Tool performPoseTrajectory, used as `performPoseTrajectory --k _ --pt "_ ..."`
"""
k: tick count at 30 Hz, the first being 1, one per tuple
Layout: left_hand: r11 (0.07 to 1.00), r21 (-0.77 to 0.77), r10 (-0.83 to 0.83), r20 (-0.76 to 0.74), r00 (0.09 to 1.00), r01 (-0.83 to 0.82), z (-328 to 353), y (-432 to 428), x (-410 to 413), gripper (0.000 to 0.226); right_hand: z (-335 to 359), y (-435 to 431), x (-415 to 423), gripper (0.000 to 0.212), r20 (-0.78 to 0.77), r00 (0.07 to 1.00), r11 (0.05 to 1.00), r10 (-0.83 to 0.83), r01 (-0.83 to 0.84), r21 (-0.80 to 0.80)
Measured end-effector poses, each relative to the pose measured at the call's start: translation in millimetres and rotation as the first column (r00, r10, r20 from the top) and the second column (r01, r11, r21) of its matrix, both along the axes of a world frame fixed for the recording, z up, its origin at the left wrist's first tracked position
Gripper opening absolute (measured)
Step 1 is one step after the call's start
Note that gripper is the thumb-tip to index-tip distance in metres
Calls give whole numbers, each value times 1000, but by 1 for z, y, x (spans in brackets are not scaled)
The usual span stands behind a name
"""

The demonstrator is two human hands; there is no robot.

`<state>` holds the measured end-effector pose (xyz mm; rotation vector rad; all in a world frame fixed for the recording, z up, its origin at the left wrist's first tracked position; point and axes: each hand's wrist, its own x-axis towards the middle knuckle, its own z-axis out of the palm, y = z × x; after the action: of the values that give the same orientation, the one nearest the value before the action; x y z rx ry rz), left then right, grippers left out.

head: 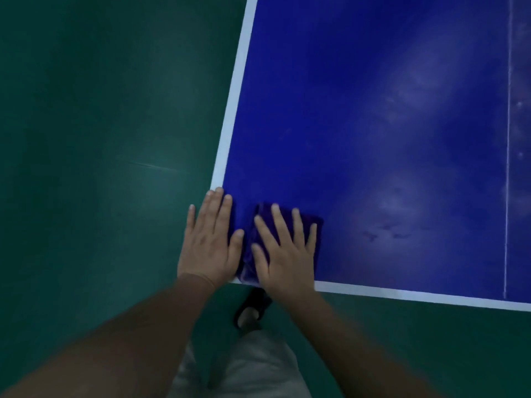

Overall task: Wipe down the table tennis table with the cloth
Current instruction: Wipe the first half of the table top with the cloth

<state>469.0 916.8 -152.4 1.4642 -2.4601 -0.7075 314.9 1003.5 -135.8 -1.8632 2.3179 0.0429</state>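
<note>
Looking down at the near left corner of the blue counter (373,110), I see my right hand (284,254) spread flat on the folded purple cloth (248,264), fingers straight and fanned, pressing it to the surface just inside the white edge line (232,110). My left hand (209,239) lies flat beside the cloth on the very corner, fingers straight and holding nothing. Pale smudges show farther across the counter. Below the near edge are the green floor (86,139) and a dark sandal (253,308).
</note>
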Motion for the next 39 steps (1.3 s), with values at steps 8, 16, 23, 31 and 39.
performPoseTrajectory --k 8,16,23,31,39 --pt "992 -85 -68 215 974 88 7 5 -4 65 6 -33 -66 55 -24 998 998 -61 61 -3" --pt "996 -83 28 217 976 -10 15 23 -27 71 4 61 -83 54 40 992 993 119 -119 -3" --pt "997 -71 -11 188 982 25 15 63 -100 68 10 13 -186 64 4 902 902 -431 431 44" --pt "993 -116 0 189 982 22 12 67 -104 64 8 100 -164 54 20 991 991 133 -134 22" --pt "996 -92 5 145 989 8 14 66 -104 65 4 20 -164 61 -7 860 860 -510 510 9"
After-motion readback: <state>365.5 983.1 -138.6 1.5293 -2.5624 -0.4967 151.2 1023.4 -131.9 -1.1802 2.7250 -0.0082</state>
